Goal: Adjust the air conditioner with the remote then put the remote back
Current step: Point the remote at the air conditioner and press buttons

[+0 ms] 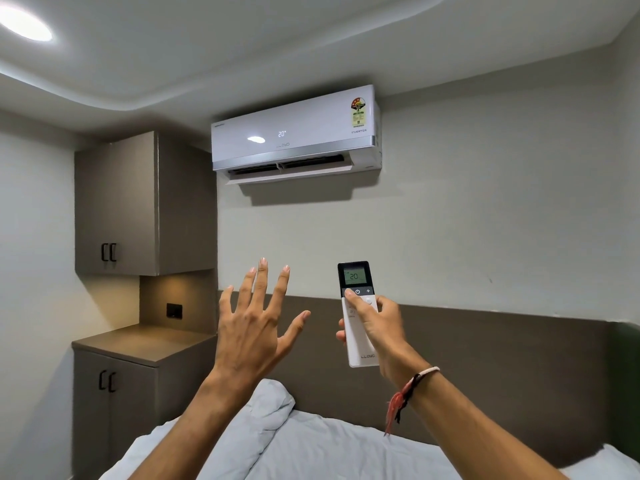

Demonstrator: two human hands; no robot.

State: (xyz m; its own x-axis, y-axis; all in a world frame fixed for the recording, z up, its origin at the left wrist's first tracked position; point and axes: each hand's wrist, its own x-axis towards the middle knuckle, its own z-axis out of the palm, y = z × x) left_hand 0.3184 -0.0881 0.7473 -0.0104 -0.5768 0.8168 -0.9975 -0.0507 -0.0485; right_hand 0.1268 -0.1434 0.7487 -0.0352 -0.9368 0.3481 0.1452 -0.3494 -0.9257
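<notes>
A white air conditioner (294,133) hangs high on the wall, its flap open and its front display reading 20. My right hand (377,327) grips a white remote (358,341) upright below it. The remote's dark screen also shows 20, and my thumb rests on its left button beside the power key. My left hand (256,327) is raised to the left of the remote, palm away from me, fingers spread, holding nothing.
A brown wall cabinet (138,202) and a lower cabinet with a counter top (138,341) stand at the left. A bed with pale blue bedding (294,445) lies below, against a dark headboard panel (485,368). A ceiling light (24,24) glows at top left.
</notes>
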